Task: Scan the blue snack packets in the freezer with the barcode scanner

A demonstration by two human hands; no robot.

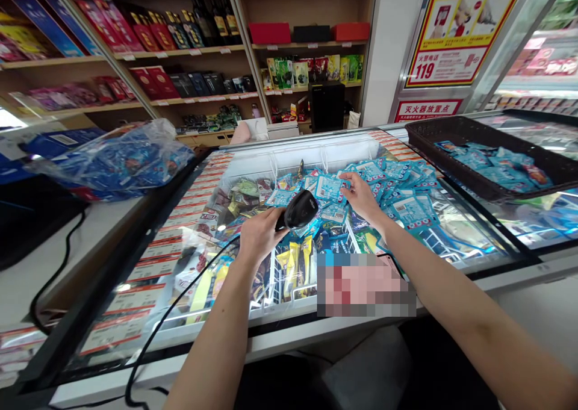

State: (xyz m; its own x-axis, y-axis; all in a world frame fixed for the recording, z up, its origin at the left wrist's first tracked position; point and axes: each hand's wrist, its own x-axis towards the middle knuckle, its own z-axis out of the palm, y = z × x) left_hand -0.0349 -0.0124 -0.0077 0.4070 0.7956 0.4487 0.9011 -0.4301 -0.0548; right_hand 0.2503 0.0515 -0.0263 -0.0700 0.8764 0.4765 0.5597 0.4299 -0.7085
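My left hand [261, 234] is wrapped round the handle of a black barcode scanner [301, 209], whose cable [180, 301] trails down to the left. The scanner head points toward a light blue snack packet [329, 188] with a white label. Fingers of my right hand [360, 197] pinch the right edge of that packet. More blue packets [410, 211] lie in a loose pile on the freezer's glass lid, around and beyond my right hand. Beneath the glass, yellow-wrapped ice creams [294, 268] sit in white wire baskets.
A dark brown basket [478, 184] with similar blue packets stands at the right. On the left counter lies a clear plastic bag [130, 157] of blue packages. Price labels [121, 313] line the freezer's left side. A blurred-out patch [361, 286] covers the front edge. Stocked shelves [189, 52] stand behind.
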